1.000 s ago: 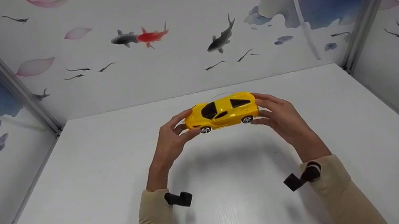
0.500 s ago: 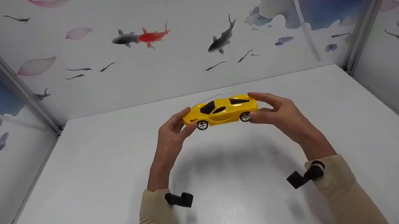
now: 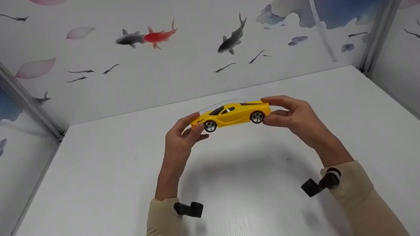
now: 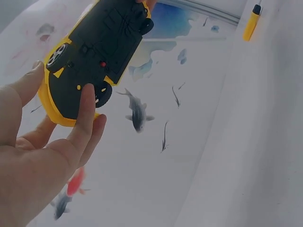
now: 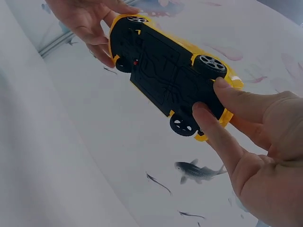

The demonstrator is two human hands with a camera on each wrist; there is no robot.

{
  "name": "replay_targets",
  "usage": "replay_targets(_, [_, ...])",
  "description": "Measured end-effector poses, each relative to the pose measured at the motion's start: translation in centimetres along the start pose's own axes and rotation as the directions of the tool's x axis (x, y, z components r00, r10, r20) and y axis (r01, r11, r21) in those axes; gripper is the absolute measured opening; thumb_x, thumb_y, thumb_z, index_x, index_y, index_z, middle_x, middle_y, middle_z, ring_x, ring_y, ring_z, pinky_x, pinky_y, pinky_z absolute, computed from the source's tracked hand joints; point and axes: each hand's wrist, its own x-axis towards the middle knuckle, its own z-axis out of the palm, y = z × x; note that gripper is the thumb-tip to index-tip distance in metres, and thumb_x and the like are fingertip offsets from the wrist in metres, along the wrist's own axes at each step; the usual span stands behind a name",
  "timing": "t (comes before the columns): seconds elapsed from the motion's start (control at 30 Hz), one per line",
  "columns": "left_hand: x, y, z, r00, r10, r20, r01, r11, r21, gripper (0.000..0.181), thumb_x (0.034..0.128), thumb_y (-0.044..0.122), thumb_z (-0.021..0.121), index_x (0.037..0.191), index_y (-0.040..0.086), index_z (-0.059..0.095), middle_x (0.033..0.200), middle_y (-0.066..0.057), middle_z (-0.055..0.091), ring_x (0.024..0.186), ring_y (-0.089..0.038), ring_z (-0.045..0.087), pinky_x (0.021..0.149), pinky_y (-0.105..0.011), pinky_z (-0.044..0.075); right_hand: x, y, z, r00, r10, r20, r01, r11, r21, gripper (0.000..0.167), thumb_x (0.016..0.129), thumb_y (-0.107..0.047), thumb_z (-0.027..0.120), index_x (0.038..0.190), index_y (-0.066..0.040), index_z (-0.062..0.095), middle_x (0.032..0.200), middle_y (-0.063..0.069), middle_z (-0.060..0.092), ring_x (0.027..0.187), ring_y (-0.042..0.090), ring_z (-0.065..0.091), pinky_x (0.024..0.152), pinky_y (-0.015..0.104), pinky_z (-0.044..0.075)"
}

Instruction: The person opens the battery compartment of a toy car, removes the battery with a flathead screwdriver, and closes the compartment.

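Note:
A yellow toy car with dark windows and silver wheels is held up above the white table, its side facing me. My left hand grips the front end, thumb near the front wheel. At the rear end my right hand holds on, thumb by the back wheel and fingers over the tail. In the left wrist view the car's black underside shows, with a left fingertip pressed against it. The right wrist view has the same underside, with a small red spot and both hands at the ends.
The white tabletop lies below, bearing the shadow of hands and car. A back wall painted with fish and petals stands behind, with side walls left and right. In the left wrist view a yellow object with a black tip appears.
The car has tilted so that its roof shows less and its side faces me more. My right thumb has shifted onto the rear wheel area. Both hands stay at the car's ends.

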Motion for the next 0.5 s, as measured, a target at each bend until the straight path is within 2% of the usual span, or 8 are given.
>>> replay_targets(0.17, [-0.05,0.06,0.06,1.000,0.009,0.011,-0.009,1.000,0.008,0.044,0.0968,0.022,0.067,0.138,0.007,0.058,0.141,-0.012,0.052,0.121,-0.026,0.064,0.095,-0.030,0.058,0.11,0.01,0.45,0.999,-0.036,-0.026,0.038,0.998,0.050,0.053,0.094,-0.019,0.071,0.144,-0.015,0.054,0.147,0.010,0.049,0.117,0.012,0.067,0.097,0.027,0.056])
replay_targets(0.33, [-0.03,0.11,-0.01,1.000,0.008,0.030,-0.007,1.000,-0.019,0.049,0.0939,0.017,0.071,0.140,0.006,0.056,0.142,-0.014,0.053,0.123,-0.031,0.064,0.095,-0.032,0.058,0.20,0.14,0.55,0.995,-0.056,-0.084,0.060,0.997,0.044,0.052,0.096,-0.024,0.068,0.146,-0.015,0.053,0.144,0.012,0.051,0.114,0.011,0.066,0.090,0.027,0.059])
replay_targets(0.5, [0.01,-0.12,-0.02,1.000,0.014,-0.022,-0.014,1.000,0.004,0.042,0.0935,0.013,0.071,0.134,0.007,0.062,0.134,-0.015,0.061,0.115,-0.030,0.069,0.091,-0.035,0.060,0.28,0.35,0.70,0.991,-0.043,-0.127,0.045,0.999,0.015,0.057,0.096,-0.035,0.067,0.148,-0.019,0.050,0.143,0.011,0.055,0.113,0.013,0.063,0.088,0.026,0.060])
